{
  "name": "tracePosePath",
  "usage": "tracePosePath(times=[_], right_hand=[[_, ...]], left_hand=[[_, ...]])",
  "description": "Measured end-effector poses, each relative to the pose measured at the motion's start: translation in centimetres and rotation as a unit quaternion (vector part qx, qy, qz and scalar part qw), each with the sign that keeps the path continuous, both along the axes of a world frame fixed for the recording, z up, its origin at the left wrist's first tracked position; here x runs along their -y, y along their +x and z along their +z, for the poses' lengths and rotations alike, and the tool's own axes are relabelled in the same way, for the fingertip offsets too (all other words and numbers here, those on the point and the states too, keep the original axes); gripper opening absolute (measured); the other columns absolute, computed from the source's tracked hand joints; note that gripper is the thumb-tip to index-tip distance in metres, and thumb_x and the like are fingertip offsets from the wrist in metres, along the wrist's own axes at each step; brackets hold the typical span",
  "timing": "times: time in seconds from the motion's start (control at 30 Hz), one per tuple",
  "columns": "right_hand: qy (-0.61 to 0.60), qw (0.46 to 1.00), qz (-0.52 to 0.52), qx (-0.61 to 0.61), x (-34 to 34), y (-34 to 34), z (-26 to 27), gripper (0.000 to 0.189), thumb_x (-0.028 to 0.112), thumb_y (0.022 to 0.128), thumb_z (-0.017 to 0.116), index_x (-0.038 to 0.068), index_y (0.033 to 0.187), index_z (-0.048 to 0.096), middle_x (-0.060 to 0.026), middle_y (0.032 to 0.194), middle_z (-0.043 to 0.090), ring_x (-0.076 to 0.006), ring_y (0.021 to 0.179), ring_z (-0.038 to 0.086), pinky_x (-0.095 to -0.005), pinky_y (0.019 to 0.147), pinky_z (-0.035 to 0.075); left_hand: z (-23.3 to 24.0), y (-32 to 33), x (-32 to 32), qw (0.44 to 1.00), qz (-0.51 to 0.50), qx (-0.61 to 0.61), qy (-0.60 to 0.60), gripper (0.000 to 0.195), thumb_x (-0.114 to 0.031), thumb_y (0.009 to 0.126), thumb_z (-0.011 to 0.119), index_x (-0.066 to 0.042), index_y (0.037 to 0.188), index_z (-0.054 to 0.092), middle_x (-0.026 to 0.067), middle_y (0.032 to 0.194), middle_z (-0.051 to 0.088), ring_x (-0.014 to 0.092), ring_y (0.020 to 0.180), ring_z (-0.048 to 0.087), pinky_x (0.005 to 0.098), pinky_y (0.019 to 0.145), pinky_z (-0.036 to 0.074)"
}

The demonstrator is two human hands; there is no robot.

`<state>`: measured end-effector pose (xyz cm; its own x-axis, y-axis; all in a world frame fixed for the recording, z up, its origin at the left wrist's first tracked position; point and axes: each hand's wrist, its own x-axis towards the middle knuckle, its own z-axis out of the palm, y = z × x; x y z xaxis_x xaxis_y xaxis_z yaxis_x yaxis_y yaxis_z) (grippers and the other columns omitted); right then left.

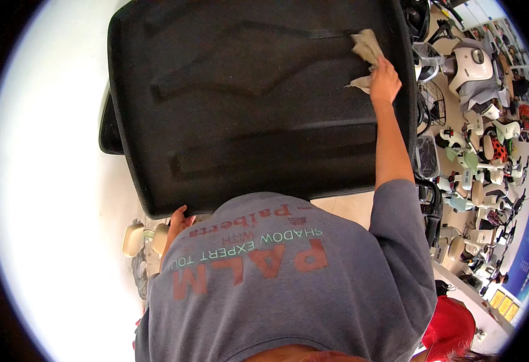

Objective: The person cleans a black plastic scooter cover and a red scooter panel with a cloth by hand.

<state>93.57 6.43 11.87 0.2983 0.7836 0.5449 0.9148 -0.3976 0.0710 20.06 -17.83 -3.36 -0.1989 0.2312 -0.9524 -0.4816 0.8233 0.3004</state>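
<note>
A large black moulded panel (228, 113) with a raised rim and shallow ridges fills the space before me. My right hand (385, 80) grips a crumpled beige cloth (367, 46) against the panel's surface, close to its right rim. Part of the cloth sticks out on either side of the fingers. At the panel's near left corner, my left hand (181, 222) holds the edge, thumb over the rim; my shirt and the panel hide some of its fingers. Another black piece (111, 129) shows from under the left side of the panel.
Several electric scooters (472, 63) stand along the right, with a black wire basket (435, 104) near the panel. A cream scooter seat (133, 239) lies below the near left corner. A white wall (56, 181) borders the left. Red fabric (449, 328) shows at lower right.
</note>
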Motion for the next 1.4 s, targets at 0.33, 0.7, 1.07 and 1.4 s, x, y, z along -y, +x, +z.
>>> tracePosePath(times=[0.33,0.7,1.07,1.4], right_hand=[[-0.008,0.978,0.086,-0.19,12.6,-9.5,-7.2,0.044,0.005,0.084,0.061,0.009,0.127,0.055,-0.0144,0.127,0.049,-0.0379,0.112,0.048,-0.0509,0.097,0.04],[0.046,0.948,-0.246,-0.195,18.4,-4.5,-9.9,0.045,0.013,0.09,0.054,0.006,0.134,0.047,-0.0215,0.128,0.05,-0.041,0.116,0.05,-0.05,0.096,0.042],[0.136,0.943,0.017,-0.304,9.9,-5.3,-3.8,0.032,0.012,0.09,0.057,-0.009,0.114,0.052,-0.0335,0.114,0.049,-0.0487,0.107,0.047,-0.0539,0.095,0.037],[-0.079,0.965,0.119,0.219,-13.5,7.8,7.3,0.043,0.012,0.094,0.045,0.018,0.137,0.051,-0.0051,0.138,0.051,-0.0259,0.126,0.048,-0.047,0.102,0.034]], left_hand=[[1.0,0.5,-0.6,1.0,0.013,-0.004,0.01,0.02,-0.013,0.094,0.057,-0.004,0.112,0.054,0.0111,0.103,0.065,0.027,0.087,0.068,0.0385,0.066,0.062],[-1.0,-1.1,-0.1,0.998,0.001,-0.045,0.032,0.022,-0.007,0.09,0.059,-0.006,0.111,0.055,0.0099,0.105,0.064,0.028,0.088,0.066,0.0402,0.068,0.061],[-2.0,-2.2,1.4,0.997,0.056,0.028,-0.038,0.02,-0.011,0.092,0.06,-0.006,0.11,0.054,0.0104,0.105,0.063,0.027,0.086,0.067,0.0391,0.063,0.062],[-1.0,0.3,0.6,0.997,0.061,-0.048,0.015,0.021,-0.01,0.092,0.06,-0.004,0.111,0.056,0.0109,0.1,0.065,0.028,0.076,0.068,0.0385,0.058,0.062]])
